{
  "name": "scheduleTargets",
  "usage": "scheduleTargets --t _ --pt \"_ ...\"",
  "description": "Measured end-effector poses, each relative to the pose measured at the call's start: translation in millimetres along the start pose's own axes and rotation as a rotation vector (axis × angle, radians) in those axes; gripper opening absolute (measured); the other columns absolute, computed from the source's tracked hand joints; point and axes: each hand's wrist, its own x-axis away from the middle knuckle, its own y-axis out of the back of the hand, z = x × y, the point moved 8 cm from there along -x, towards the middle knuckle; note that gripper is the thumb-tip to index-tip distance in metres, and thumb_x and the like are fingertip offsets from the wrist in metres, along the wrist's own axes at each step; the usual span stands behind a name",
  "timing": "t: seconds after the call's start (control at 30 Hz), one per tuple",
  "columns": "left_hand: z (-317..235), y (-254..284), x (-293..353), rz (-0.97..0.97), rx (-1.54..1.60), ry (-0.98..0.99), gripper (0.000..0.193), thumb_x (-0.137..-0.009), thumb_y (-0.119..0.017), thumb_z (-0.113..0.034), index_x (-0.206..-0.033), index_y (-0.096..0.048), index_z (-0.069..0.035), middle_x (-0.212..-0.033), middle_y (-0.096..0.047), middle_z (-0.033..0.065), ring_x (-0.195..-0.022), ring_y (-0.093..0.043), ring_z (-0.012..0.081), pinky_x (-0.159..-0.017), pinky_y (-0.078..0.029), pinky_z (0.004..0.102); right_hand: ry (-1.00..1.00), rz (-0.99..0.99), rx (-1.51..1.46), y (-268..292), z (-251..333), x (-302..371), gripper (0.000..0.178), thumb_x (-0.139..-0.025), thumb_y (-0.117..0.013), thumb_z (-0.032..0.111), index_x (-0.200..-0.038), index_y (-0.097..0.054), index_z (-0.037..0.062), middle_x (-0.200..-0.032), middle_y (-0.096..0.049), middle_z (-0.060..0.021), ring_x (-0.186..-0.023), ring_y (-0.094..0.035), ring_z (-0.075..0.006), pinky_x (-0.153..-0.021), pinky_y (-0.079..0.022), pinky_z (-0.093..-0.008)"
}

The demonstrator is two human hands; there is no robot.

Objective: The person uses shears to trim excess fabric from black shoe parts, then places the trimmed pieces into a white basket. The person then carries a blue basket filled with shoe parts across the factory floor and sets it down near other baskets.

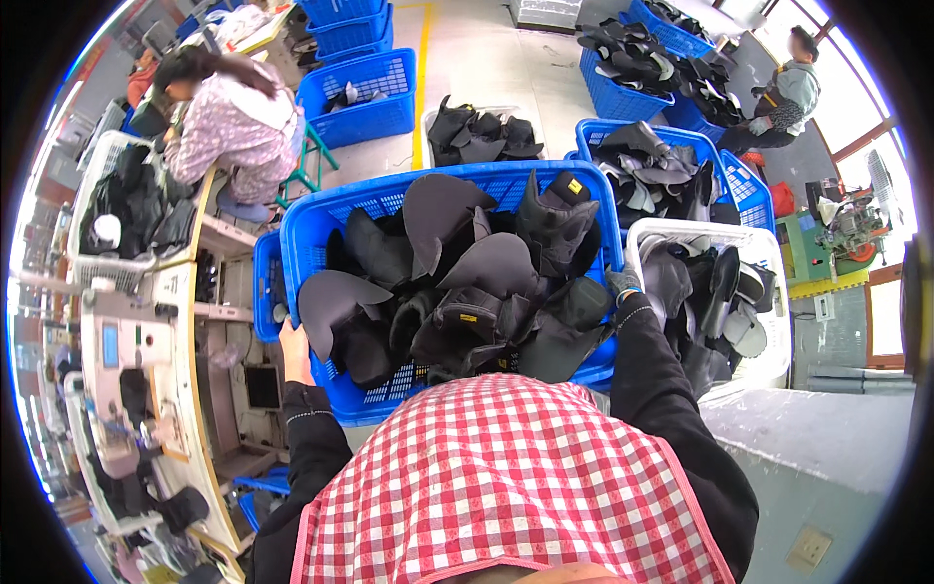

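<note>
A large blue plastic basket point(321, 200) stands right in front of my body, heaped with black boot uppers point(477, 321), some carrying small yellow labels. My left hand point(295, 352), bare, is closed on the left side of this basket near its front corner; the fingertips are partly hidden. On the right, my right hand point(624, 282) in a grey glove grips the basket's right rim, its fingers curled at the edge. A white basket point(671, 230) with more black and grey uppers stands close beside the right hand.
Left lies a long workbench with a sewing machine point(126, 341), where a person point(238, 127) sits. Further blue baskets point(404, 88) stand ahead, and a filled one point(715, 141) ahead right. Another person point(798, 88) sits far right, near a green machine table point(812, 243). A grey surface point(817, 428) lies near right.
</note>
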Motion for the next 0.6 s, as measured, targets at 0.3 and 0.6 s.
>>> scheduleTargets --t 0.3,0.6 --pt "-64 -113 -170 0.051 0.063 0.087 0.025 -0.092 -0.064 -0.012 -0.113 -0.066 0.003 -0.093 -0.070 0.0074 -0.077 -0.064 0.0142 -0.068 -0.051 0.0290 -0.110 0.128 0.060 15 102 -136 0.072 -0.079 -0.070 0.033 -0.142 -0.047 0.0052 -0.125 -0.063 -0.0267 -0.115 -0.063 -0.0388 -0.097 -0.050 -0.0439" --pt "-144 -215 -267 -0.009 0.135 0.108 0.027 -0.093 -0.063 -0.014 -0.114 -0.066 0.002 -0.089 -0.069 0.0049 -0.072 -0.062 0.0130 -0.066 -0.049 0.0270 -0.003 0.049 0.122 43 217 -307 0.063 -0.080 -0.071 0.037 -0.131 -0.056 0.0028 -0.117 -0.067 -0.0247 -0.109 -0.065 -0.0396 -0.093 -0.051 -0.0444"
